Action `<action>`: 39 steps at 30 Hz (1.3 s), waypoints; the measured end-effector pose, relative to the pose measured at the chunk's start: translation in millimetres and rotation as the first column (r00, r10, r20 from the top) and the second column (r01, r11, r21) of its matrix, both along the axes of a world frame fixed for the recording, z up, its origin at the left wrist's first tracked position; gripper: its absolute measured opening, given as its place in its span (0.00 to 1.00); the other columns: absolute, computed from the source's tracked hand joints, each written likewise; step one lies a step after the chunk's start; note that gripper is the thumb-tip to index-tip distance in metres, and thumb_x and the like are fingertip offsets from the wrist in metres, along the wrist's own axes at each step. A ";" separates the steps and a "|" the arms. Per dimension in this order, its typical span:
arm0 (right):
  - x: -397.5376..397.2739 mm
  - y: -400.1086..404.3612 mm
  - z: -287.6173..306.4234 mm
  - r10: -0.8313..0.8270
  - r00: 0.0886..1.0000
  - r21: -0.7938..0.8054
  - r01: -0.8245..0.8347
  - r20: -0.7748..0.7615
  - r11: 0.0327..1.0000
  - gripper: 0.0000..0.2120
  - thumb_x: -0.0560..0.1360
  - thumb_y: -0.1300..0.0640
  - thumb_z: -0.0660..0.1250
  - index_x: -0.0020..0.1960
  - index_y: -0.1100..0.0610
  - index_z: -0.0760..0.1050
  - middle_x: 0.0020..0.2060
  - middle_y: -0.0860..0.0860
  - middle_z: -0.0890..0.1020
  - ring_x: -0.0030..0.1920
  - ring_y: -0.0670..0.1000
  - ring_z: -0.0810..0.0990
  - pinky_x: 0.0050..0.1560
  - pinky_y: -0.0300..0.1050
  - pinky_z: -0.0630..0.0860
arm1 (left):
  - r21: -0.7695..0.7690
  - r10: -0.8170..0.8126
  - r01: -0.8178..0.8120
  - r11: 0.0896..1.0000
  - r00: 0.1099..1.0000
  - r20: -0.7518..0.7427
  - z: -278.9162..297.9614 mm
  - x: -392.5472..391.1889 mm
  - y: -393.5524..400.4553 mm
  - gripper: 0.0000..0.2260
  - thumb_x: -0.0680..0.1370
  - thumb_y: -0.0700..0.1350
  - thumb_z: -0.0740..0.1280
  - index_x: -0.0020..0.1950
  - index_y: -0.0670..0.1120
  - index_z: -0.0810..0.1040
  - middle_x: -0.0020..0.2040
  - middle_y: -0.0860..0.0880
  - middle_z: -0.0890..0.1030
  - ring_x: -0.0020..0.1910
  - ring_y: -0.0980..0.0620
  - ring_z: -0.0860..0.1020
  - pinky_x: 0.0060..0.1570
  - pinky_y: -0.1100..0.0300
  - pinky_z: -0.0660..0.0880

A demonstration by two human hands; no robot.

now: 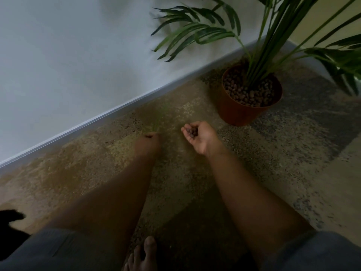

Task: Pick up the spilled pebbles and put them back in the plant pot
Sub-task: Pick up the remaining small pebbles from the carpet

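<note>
A terracotta plant pot (236, 112) with a green palm stands on the carpet near the skirting board, its top filled with brown pebbles (246, 94). My right hand (199, 136) is palm up and cupped, holding several pebbles (192, 132), left of and below the pot. My left hand (147, 142) reaches down to the carpet, its fingertips pinching a dark pebble (148, 136). A few small dark pebbles (134, 121) lie scattered on the carpet near the wall.
The white wall and skirting board (109, 112) run diagonally behind the hands. Palm fronds (195, 32) hang over the pot. My bare foot (144, 255) is at the bottom edge. A dark object (11, 218) sits at the lower left.
</note>
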State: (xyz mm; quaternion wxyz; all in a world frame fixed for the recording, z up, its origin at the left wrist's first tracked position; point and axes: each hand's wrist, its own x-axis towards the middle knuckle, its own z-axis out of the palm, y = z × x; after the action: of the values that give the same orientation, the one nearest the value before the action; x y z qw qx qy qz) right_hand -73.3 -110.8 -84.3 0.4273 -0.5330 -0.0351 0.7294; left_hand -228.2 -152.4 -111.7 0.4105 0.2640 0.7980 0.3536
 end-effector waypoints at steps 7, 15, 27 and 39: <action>42.3 24.1 58.0 -0.362 0.924 0.146 0.378 -0.123 0.914 0.07 0.77 0.67 0.58 0.44 0.65 0.74 0.36 0.57 0.77 0.40 0.53 0.80 0.46 0.42 0.81 | 0.239 -0.105 0.085 0.967 0.992 0.070 39.8 70.7 54.7 0.10 0.74 0.47 0.68 0.33 0.55 0.78 0.36 0.52 0.82 0.36 0.53 0.81 0.31 0.61 0.78; 102.6 34.1 102.7 -0.596 0.784 0.235 0.621 -0.173 0.748 0.11 0.78 0.66 0.53 0.53 0.63 0.73 0.43 0.58 0.74 0.45 0.52 0.76 0.61 0.51 0.78 | 0.247 -0.254 0.214 0.945 0.956 0.145 76.9 136.5 105.7 0.04 0.72 0.45 0.68 0.37 0.49 0.80 0.34 0.53 0.77 0.34 0.56 0.75 0.31 0.65 0.69; 130.9 44.9 102.5 -0.561 0.825 0.256 0.558 -0.066 0.790 0.22 0.83 0.58 0.47 0.74 0.61 0.65 0.68 0.58 0.71 0.66 0.56 0.72 0.69 0.49 0.70 | 0.225 -0.248 0.213 0.951 0.958 0.144 78.1 185.1 148.0 0.25 0.69 0.53 0.71 0.61 0.42 0.77 0.39 0.51 0.75 0.35 0.55 0.75 0.34 0.60 0.76; 133.4 40.7 106.8 -0.545 0.838 0.271 0.517 0.035 0.812 0.21 0.83 0.58 0.46 0.71 0.63 0.68 0.60 0.58 0.76 0.58 0.55 0.77 0.53 0.45 0.79 | 0.258 -0.125 0.148 0.955 0.987 -0.104 67.4 182.8 154.0 0.30 0.64 0.60 0.73 0.59 0.44 0.79 0.31 0.55 0.69 0.27 0.60 0.69 0.23 0.70 0.65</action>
State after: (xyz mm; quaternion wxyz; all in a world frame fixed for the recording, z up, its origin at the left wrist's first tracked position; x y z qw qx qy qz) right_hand 60.0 -70.0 22.4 0.6753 -0.5027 -0.0005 0.5397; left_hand -45.4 1.6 -44.3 0.3600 0.3859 0.7406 0.4160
